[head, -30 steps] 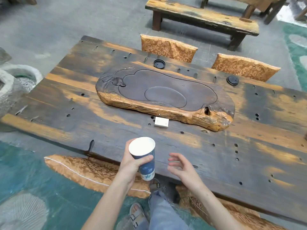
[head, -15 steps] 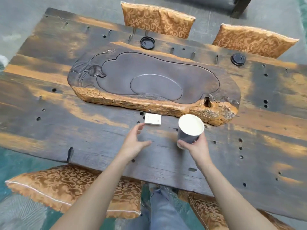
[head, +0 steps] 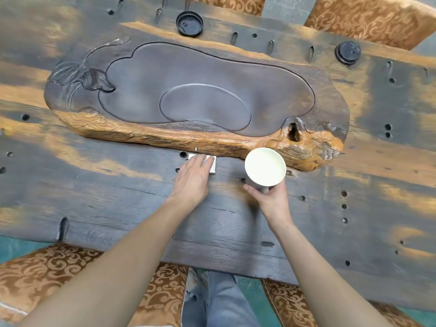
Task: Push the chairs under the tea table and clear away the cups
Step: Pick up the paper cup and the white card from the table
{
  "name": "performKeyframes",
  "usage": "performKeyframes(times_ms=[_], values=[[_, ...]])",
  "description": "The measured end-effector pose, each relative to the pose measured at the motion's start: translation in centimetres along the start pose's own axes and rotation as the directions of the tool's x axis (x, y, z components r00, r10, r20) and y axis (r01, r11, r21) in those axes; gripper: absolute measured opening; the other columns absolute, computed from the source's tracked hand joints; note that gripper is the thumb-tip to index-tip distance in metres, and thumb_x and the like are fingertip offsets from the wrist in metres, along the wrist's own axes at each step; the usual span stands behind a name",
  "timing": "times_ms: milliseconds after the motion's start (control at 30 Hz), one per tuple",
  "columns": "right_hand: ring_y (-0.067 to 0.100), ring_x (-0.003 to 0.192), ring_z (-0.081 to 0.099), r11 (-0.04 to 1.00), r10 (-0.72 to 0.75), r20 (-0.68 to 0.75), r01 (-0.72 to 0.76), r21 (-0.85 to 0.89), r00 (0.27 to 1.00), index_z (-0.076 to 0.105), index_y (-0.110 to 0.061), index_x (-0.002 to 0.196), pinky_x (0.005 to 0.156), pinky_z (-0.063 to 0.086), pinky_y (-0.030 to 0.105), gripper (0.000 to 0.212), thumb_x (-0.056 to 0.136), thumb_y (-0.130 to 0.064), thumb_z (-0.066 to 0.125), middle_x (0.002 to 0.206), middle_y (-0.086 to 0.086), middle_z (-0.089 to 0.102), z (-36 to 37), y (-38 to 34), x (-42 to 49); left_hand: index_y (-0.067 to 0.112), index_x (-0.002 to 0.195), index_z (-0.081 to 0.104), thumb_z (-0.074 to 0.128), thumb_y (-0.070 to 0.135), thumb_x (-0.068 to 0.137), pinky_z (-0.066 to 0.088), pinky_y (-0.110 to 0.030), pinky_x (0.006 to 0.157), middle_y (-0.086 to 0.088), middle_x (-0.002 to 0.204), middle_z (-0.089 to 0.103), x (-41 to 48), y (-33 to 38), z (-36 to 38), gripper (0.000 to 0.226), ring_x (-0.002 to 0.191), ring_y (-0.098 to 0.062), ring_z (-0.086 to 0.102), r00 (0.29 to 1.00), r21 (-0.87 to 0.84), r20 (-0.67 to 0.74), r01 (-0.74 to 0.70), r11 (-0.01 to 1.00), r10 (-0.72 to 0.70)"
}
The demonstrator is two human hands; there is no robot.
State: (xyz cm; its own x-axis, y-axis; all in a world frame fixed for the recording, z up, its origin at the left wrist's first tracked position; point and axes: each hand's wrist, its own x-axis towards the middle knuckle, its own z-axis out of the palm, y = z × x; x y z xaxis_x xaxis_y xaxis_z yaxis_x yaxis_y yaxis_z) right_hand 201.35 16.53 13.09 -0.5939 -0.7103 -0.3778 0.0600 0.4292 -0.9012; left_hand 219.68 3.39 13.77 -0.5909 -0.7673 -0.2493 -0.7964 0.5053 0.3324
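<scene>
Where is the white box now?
Head view, just left of centre: the white box lies on the table under the fingers of the left hand, by the tea tray's near edge, left of the cup.

head cam, wide-angle | looks steeply down, fwd | close over tea table (head: 94, 197) | edges blurry, maybe lens warp | single view

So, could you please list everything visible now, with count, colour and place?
tea table: one, dark wood, orange patches, fills view
tea tray: one, dark, orange-brown edge, table middle
lids: two, black, table's far edge
box: one, white, before the tray, under left fingers
paper cup: one, white inside, in right hand
chairs: four, orange patterned, two far, two near
left hand: flat on the box
right hand: grips the paper cup
</scene>
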Motion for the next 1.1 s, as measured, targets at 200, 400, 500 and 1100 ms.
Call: performKeyframes(times_ms=[200,400,500,1100], values=[[-0.008,0.125,0.053,0.999,0.048,0.015,-0.048,0.006,0.999,0.042,-0.027,0.146,0.100,0.041,0.007,0.093,0.070,-0.010,0.092,0.135,-0.020,0.059,-0.4,0.1,0.1,0.010,0.123,0.049,0.059,-0.002,0.082,0.040,-0.039,0.091,-0.010,0.126,0.043,0.7,-0.4,0.4,0.045,0.118,-0.031,0.040,0.997,0.204,0.062,0.023,0.979,-0.036],[0.004,0.131,0.052,0.999,0.041,0.035,-0.040,-0.030,0.999,0.043,-0.023,0.146,0.113,0.040,0.024,0.091,0.071,-0.012,0.092,0.140,-0.009,0.059,0.7,-1.4,-0.6,0.012,0.116,0.046,0.068,0.024,0.088,0.049,-0.044,0.082,-0.013,0.114,0.061,-3.1,-1.8,-2.4,0.037,0.106,-0.038,0.058,0.955,-0.293,0.126,0.295,0.910,-0.269],[0.013,0.133,0.053,0.998,0.029,0.110,-0.022,-0.065,0.994,0.045,-0.022,0.145,0.117,0.040,0.035,0.088,0.071,-0.014,0.092,0.141,-0.002,0.060,3.3,-2.9,-2.0,0.016,0.144,0.044,0.069,0.024,0.089,0.047,-0.042,0.100,-0.011,0.133,0.061,-6.1,-2.7,-5.6,0.061,0.122,-0.032,0.057,0.892,-0.580,0.211,0.444,0.683,-0.400],[0.016,0.126,0.053,0.975,-0.070,0.479,0.161,-0.152,0.875,0.042,-0.042,0.126,0.107,0.044,0.038,0.084,0.063,-0.030,0.096,0.129,-0.017,0.055,21.8,-12.1,-21.7,0.005,0.082,0.062,0.065,0.012,0.092,0.036,-0.029,0.043,-0.016,0.064,0.058,-29.2,-17.2,-16.5,0.013,0.042,-0.024,0.048,0.700,-0.954,0.287,0.148,-0.260,-0.654]])
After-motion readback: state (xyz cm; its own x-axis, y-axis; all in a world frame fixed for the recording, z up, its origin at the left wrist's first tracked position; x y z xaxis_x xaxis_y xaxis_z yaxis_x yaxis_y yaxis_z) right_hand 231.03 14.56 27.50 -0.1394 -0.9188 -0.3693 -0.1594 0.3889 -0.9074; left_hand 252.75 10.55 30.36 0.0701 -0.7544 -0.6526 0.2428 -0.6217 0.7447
